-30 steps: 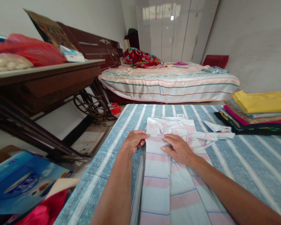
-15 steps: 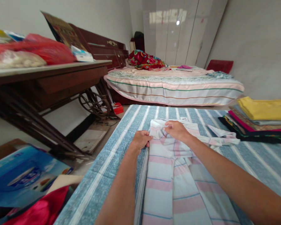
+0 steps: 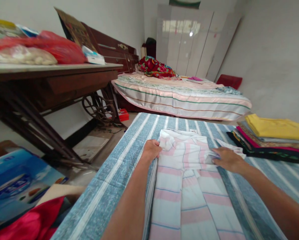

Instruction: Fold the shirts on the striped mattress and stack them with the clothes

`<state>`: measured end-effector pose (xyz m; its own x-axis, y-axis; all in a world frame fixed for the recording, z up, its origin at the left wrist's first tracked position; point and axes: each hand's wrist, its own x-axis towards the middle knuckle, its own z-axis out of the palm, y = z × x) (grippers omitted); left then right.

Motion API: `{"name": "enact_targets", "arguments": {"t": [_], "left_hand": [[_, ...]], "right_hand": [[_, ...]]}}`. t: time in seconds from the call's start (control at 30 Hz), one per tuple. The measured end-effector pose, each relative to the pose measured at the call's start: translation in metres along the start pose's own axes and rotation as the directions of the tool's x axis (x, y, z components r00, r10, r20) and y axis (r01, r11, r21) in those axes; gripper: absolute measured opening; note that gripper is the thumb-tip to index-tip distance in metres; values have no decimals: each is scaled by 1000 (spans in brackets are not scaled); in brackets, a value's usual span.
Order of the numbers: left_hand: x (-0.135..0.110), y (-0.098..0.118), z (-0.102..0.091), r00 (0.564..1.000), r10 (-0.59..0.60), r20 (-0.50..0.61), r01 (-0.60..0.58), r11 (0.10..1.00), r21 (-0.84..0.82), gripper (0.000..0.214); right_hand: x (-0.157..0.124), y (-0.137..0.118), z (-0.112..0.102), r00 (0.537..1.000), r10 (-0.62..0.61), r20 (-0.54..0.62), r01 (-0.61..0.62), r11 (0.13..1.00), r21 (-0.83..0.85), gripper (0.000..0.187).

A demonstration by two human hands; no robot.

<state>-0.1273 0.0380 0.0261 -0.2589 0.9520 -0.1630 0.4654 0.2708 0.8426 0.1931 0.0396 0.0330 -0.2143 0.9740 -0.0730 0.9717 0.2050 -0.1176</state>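
Fingers of the left hand (image 3: 151, 150) pinch the pink-striped shirt (image 3: 189, 181) at left; the right hand (image 3: 227, 159) grips its right side.

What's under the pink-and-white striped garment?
Blue-and-white striped sheet shows on both sides, so the garment appears to lie on it. Whatever is directly beneath is covered by the cloth; can't tell.

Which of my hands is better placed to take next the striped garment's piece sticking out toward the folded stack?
Your right hand, probably: it touches the striped garment beside that piece, while your left hand is at the garment's opposite edge.
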Motion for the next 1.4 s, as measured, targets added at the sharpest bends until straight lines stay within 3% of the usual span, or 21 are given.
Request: {"name": "enact_targets", "arguments": {"t": [0.1, 0.23, 0.33, 0.43, 0.53, 0.7, 0.83, 0.97, 1.07, 1.17, 1.23, 1.4], "left_hand": [[1, -1, 0, 1000, 6, 4, -6, 1000, 23, 7], [2, -2, 0, 1000, 13, 16, -13, 999, 47, 7], [2, -2, 0, 1000, 23, 22, -24, 998, 60, 5], [2, -1, -1, 999, 29, 23, -30, 997, 67, 4], [3, -1, -1, 999, 33, 24, -35, 997, 75, 3], [3, -1, -1, 999, 37, 37, -40, 995, 90, 4], [2, 0, -2, 999, 28, 45, -32, 995, 98, 8], [2, 0, -1, 999, 9, 44, -13, 994, 109, 13], [2, 0, 0, 999, 4, 46, -10, 992, 130, 14], [2, 1, 0, 999, 13, 44, -21, 983, 180, 12], [2, 2, -2, 999, 28, 17, -32, 972, 233, 12], [3, 11, -13, 985, 100, -142, -48, 941, 334, 16]], "right_hand": [[1, 18, -1, 999, 24, 23, -24, 1000, -17, 12], [11, 13, -24, 999, 27, -24, -27, 1000, 7, 17], [25, -9, -55, 997, -8, -71, 16, 994, 107, 17], [46, -42, -83, 979, 13, -203, 75, 906, 417, 14], [72, -80, -95, 951, -3, -310, 158, 864, 477, 15], [101, -136, -79, 946, -90, -310, 215, 893, 395, 13], [91, -160, -60, 953, -142, -268, 227, 920, 321, 23], [62, -156, -44, 980, -84, -178, 136, 944, 301, 18], [48, -143, -27, 1000, 5, 28, -14, 941, 337, 37], [46, -135, -8, 976, 59, 211, -144, 900, 412, 40], [49, -134, 0, 970, 68, 234, -175, 861, 477, 32], [61, -140, 4, 989, 66, 136, -135, 788, 601, 22]]}}
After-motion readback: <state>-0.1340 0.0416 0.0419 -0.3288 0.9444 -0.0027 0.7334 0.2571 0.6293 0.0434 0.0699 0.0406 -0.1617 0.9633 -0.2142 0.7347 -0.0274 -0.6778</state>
